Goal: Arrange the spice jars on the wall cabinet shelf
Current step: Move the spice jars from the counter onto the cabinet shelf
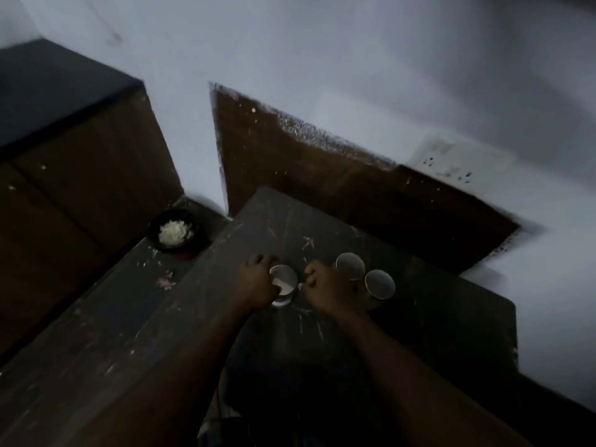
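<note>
Item: three spice jars, centre frame, on dark surface [419, 333]. Left hand [256, 285] grip clasped the leftmost jar [283, 280]; right hand [325, 287] clenched beside it, holding nothing visible. Advice: lift upright, lid level

Three round-lidded spice jars stand on the dark shelf: first jar [283, 281], second jar [350, 265], third jar [380, 284]. One black bowl [175, 230] sits near its far left corner. Two hands: left hand [256, 283], right hand [325, 287].
</note>
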